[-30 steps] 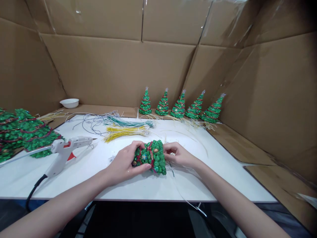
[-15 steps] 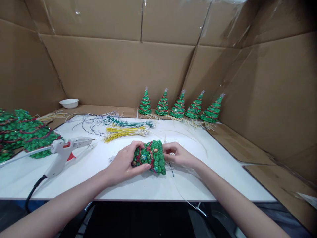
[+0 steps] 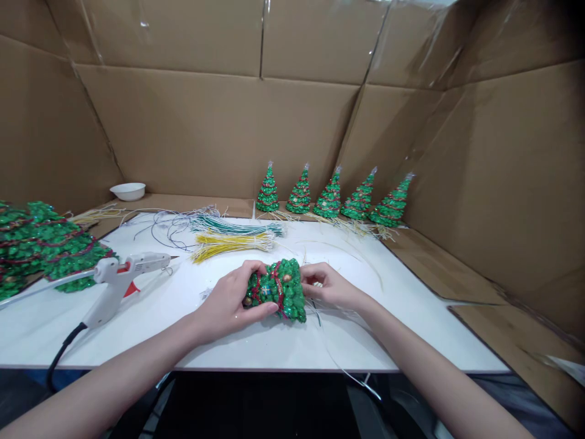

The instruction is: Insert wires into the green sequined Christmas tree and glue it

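A small green glitter Christmas tree with red trim lies on its side on the white table, its base turned to the right. My left hand is wrapped around its narrow end. My right hand is at the tree's base, fingers pinched on thin wires that trail from it toward the table's front edge.
A white glue gun lies at the left with its cord over the edge. Green and yellow wire bundles lie behind. Several finished trees stand in a row at the back; a tree pile and white bowl sit left. Cardboard walls surround.
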Motion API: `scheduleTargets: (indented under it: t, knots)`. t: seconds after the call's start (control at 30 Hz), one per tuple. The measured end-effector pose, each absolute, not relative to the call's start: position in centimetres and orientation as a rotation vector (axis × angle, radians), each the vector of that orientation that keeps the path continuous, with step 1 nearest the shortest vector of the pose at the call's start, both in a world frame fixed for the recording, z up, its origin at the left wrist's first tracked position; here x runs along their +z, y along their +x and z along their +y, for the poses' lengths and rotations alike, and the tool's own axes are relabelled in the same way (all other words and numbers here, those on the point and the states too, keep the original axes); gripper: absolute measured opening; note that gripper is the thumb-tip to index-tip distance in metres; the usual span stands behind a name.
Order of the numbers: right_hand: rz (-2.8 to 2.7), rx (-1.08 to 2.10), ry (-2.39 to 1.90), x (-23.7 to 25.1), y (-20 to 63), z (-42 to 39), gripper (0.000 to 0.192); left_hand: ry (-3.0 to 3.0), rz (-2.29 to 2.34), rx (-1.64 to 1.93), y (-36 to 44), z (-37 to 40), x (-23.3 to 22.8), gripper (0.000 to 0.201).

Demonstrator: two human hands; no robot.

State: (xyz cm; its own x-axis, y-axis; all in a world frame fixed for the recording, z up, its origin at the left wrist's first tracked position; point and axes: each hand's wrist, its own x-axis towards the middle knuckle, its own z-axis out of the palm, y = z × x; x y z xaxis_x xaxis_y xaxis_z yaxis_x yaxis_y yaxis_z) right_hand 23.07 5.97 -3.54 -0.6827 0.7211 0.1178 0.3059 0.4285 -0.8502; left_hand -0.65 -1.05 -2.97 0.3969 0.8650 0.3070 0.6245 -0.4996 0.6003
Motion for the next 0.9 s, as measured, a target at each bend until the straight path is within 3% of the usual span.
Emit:
scheduleTargets:
  t: [0.9]
  knots:
    - [-2.213, 1.188, -0.850, -3.67, 23.11, 6.08, 0.037, 2.267, 1.285, 0.826, -0.68, -1.00, -2.97, 0.040]
